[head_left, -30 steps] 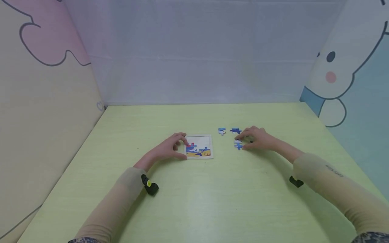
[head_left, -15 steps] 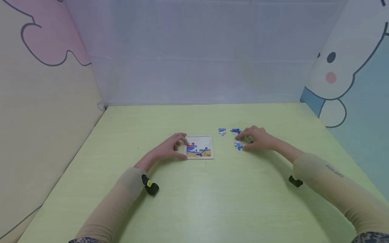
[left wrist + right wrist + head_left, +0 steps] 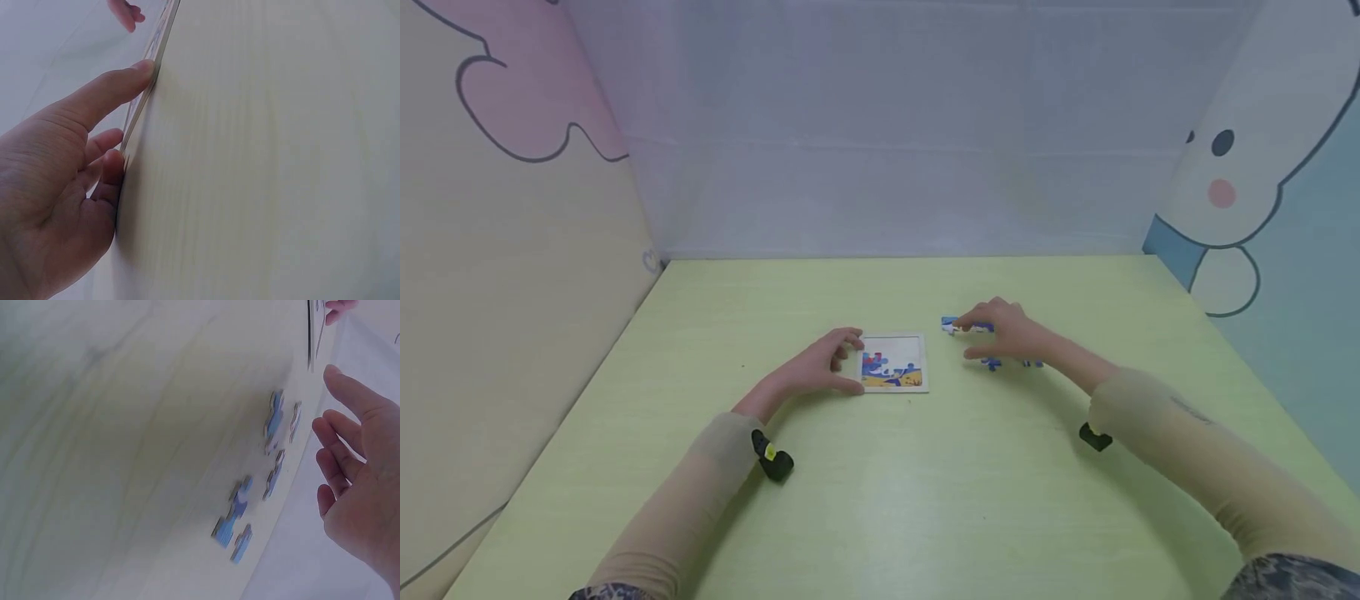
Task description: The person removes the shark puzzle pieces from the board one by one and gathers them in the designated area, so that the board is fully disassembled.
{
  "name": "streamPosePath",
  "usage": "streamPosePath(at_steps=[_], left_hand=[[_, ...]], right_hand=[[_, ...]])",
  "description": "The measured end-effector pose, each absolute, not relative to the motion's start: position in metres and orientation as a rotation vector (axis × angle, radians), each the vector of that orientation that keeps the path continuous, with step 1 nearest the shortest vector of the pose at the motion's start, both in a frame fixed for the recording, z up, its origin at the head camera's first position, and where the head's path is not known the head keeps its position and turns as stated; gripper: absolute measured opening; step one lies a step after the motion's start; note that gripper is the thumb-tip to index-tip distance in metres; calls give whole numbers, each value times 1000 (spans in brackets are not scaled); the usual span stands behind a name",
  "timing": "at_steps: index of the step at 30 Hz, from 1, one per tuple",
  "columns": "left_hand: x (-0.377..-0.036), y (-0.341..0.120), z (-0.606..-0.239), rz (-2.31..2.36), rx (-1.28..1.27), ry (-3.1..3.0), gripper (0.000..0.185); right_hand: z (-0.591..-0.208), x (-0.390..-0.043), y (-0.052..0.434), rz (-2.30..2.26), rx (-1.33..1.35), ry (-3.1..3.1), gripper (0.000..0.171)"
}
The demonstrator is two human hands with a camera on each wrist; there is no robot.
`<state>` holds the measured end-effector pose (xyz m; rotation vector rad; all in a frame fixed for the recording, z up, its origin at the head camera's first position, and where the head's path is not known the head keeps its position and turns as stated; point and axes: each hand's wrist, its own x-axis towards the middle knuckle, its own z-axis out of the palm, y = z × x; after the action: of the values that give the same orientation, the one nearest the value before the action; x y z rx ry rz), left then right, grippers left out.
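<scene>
A square puzzle tray with a pale rim lies mid-table, its lower part filled with blue, yellow and red pieces. My left hand grips its left side, thumb at the near corner and fingers toward the far one. In the left wrist view, that thumb presses against the tray's thin edge. To the right, my right hand hovers over loose puzzle pieces, thumb and fingers apart with nothing between them. One blue-and-white puzzle piece shows by its fingertips; others are partly hidden beneath the hand.
Several loose pieces, such as a blue puzzle piece, lie flat in the right wrist view. The light wooden table meets a pale cloth backdrop behind, with printed panels at both sides.
My right hand has shifted left and away from me, off the blue-and-white piece it was at, toward the farther pieces. More pieces now show under its wrist. The left hand stays at the tray.
</scene>
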<state>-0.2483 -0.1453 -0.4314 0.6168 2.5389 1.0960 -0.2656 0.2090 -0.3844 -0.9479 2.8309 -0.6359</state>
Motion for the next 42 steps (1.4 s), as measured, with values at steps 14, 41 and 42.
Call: streamPosePath(at_steps=[14,41,42], left_hand=[[-247,-144,-431,1052,664,2564,94],[-247,-147,-430,1059,687,2555,91],[-247,-146,-431,1060,688,2553,91]], right_hand=[[-406,-272,130,-723,-910,2853,53],[-416,-248,80,-904,-820,2751,38],[-416,-248,80,-918,-807,2744,38]])
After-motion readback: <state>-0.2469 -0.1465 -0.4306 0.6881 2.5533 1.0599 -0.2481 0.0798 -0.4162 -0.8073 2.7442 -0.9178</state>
